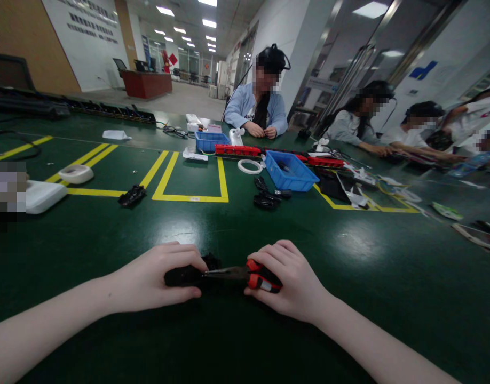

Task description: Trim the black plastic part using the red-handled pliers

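Over the bench [109, 234], the left grip [149, 277] curls closed round a black bundle [183, 276], the right grip [295, 277] round pliers [243, 273], apparently working its end; steadiness seems needed next.

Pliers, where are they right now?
In the head view, the pliers are just below centre, held in the right hand and pointing toward the left hand.

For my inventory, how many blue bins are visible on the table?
2: a smaller blue bin farther back, left of the white ring; a larger blue bin nearer, right of it.
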`<state>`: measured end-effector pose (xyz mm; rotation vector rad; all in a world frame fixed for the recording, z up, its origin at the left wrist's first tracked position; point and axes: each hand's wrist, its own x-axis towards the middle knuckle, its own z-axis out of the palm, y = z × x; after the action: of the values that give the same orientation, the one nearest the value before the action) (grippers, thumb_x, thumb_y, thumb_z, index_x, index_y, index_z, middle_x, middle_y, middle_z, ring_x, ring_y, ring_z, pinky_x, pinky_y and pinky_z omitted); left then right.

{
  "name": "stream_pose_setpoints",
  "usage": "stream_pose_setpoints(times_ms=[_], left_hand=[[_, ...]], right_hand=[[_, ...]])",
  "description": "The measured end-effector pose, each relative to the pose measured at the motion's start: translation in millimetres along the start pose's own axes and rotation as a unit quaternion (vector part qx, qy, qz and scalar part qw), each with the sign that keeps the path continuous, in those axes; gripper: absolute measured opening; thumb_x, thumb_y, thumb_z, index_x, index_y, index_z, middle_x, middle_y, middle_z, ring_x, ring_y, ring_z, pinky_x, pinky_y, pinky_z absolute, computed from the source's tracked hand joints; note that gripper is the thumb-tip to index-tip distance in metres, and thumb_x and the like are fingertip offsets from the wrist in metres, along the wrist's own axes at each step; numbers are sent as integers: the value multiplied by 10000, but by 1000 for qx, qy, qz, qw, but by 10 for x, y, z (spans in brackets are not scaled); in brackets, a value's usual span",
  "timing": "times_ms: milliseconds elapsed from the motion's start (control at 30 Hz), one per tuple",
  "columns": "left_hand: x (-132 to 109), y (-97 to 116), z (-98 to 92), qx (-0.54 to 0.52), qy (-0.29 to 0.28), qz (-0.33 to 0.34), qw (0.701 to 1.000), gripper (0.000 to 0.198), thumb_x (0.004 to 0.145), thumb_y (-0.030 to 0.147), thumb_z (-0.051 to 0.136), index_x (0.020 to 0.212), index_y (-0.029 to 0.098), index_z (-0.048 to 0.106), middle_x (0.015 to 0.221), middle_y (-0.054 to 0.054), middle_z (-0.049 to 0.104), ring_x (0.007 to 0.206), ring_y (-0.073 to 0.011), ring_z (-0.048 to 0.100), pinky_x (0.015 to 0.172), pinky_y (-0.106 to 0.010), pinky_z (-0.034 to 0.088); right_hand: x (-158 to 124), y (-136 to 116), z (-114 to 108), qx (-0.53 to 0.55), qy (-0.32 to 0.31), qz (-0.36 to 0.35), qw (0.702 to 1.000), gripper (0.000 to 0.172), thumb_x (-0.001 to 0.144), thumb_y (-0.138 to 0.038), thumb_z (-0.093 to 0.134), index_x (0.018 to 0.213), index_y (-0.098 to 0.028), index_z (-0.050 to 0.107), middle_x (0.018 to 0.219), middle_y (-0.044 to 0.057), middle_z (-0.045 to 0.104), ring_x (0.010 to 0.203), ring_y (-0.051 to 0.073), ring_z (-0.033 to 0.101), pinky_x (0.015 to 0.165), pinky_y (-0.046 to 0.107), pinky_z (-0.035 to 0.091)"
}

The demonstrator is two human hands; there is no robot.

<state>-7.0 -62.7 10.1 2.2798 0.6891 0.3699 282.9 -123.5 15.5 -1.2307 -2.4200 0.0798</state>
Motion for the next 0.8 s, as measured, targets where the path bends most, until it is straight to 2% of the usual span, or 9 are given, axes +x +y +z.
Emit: stream_pose_setpoints(times_ms=[167, 433, 800], left_hand=[[34, -11, 8, -14, 11, -20, 1000, 212, 926, 347, 571, 1063, 238, 692, 1007, -40, 679, 908, -196, 622, 799, -304, 513], [56, 9, -47, -88, 11, -27, 996, 203, 941, 313, 556, 1061, 233, 700, 1014, -36, 693, 905, -189, 652, 783, -302, 542], [53, 19, -52, -92, 15, -29, 995, 189, 934, 300, 567, 1033, 219, 706, 1004, -32, 704, 912, -186, 668, 809, -300, 555]], right_hand=[[6, 7, -8, 6, -5, 9, 1000, 334, 813, -412, 700, 1051, -188, 633, 952, 66, 708, 853, 213, 635, 829, 399, 426], [-1, 49, -11, 12, -5, 15, 1000, 342, 802, -413, 715, 1051, -194, 632, 957, 60, 707, 848, 206, 634, 825, 400, 423], [4, 44, -19, 30, 22, 11, 999, 375, 784, -407, 742, 1066, -195, 615, 968, 57, 707, 845, 201, 636, 822, 385, 420]])
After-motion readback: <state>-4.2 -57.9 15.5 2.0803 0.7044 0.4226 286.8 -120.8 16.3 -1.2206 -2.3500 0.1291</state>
